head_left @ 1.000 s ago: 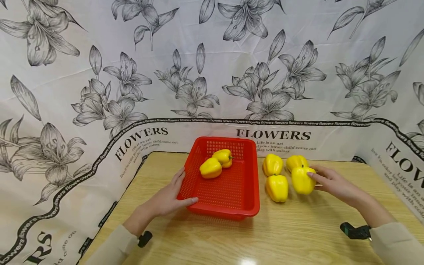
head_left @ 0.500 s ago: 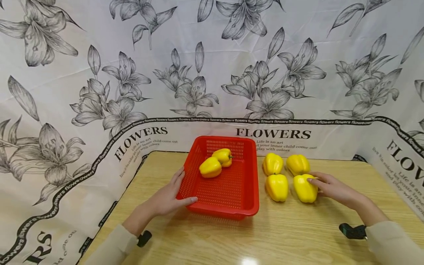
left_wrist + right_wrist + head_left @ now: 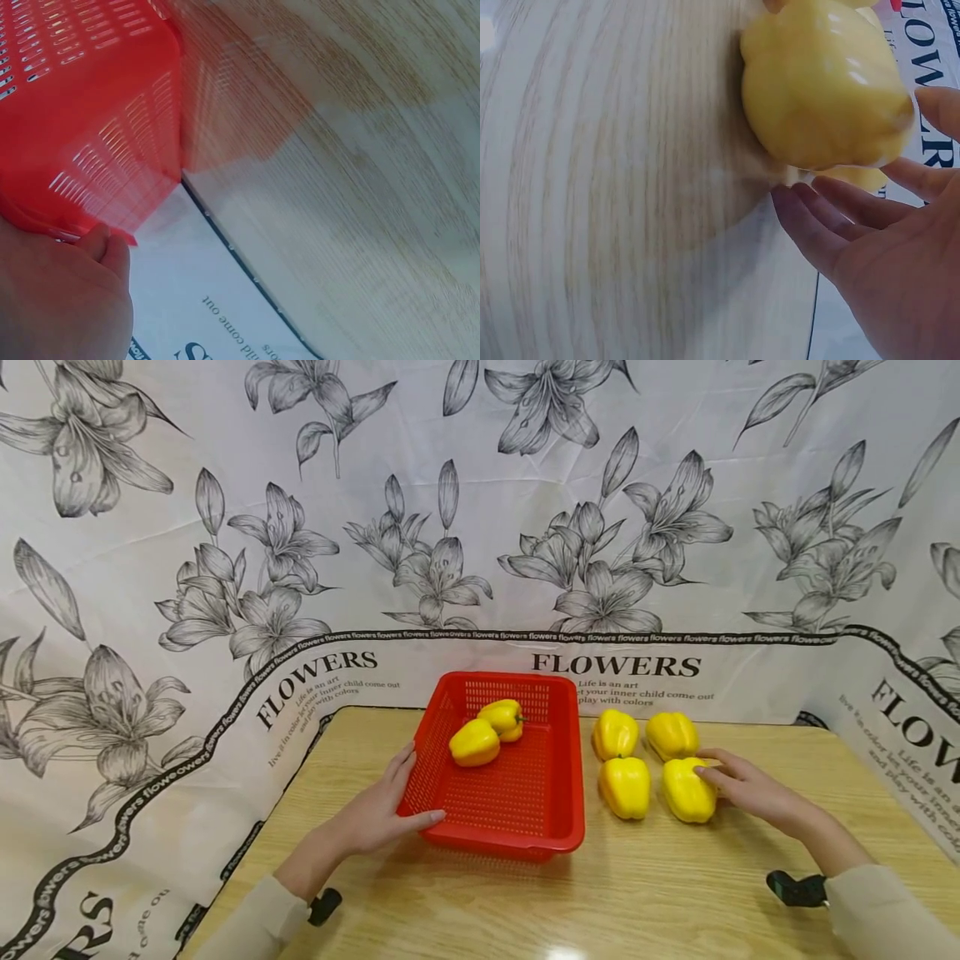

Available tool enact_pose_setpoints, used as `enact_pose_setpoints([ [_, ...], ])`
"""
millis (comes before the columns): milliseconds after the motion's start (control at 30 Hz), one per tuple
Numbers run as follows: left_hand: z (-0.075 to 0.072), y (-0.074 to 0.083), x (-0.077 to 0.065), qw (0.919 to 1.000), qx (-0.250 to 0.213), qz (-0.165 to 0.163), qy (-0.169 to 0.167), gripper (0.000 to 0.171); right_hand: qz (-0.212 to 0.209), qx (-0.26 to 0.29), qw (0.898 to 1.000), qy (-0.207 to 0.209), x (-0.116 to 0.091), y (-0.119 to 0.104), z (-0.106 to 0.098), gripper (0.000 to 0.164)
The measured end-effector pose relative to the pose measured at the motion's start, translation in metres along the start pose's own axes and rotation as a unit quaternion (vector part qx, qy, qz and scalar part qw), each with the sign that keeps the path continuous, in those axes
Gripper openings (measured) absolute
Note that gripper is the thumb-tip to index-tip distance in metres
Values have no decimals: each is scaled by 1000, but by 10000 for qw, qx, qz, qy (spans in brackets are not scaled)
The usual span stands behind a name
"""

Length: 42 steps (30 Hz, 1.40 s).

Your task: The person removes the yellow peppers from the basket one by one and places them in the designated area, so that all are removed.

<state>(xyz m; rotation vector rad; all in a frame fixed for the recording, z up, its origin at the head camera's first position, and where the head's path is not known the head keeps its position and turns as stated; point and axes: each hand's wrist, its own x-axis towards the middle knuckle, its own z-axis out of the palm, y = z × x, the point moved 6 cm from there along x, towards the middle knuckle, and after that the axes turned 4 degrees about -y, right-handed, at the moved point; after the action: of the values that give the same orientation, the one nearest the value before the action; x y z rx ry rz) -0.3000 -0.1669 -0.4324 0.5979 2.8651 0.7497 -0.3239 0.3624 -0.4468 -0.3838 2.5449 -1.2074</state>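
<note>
A red plastic basket (image 3: 495, 793) stands on the table, with two yellow bell peppers (image 3: 475, 743) visible in its back left part. My left hand (image 3: 375, 814) holds its near left corner, thumb at the front rim and fingers along the left side. On the right, a yellow bell pepper (image 3: 690, 790) rests on the table beside my right hand (image 3: 753, 789). In the right wrist view, the fingers (image 3: 810, 232) of that hand are spread loosely around the pepper's side, not closed on it. Exact contact is hard to tell.
More yellow bell peppers stand close by: one front left (image 3: 625, 787), one behind it (image 3: 616, 735), and one at the back right (image 3: 672, 736). A flower-printed cloth (image 3: 480, 568) rises behind the wooden table (image 3: 465, 910) and at both sides.
My right hand has lowered the yellow bell pepper toward me onto the table, apart from the one behind, and its grip has loosened. The left hand stays at the basket.
</note>
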Motion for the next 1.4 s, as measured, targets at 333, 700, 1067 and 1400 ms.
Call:
enact_pose_setpoints([
  [333, 0, -1, -6, 10000, -28, -12, 14, 114, -369, -1068, 9908, 738, -10, -39, -13, 61],
  [700, -3, 0, -6, 10000, 2, 24, 45, 116, -1099, -1123, 9851, 701, 11, -137, 3, 60],
  [1067, -2, 3, -1, 10000, 9, 16, 7, 117, -1278, -1272, 9832, -270, 59, -206, 48, 64],
  [1400, 0, 2, 0, 10000, -92, 21, 6, 115, -462, -1218, 9844, -1185, 121, -221, 89, 69],
])
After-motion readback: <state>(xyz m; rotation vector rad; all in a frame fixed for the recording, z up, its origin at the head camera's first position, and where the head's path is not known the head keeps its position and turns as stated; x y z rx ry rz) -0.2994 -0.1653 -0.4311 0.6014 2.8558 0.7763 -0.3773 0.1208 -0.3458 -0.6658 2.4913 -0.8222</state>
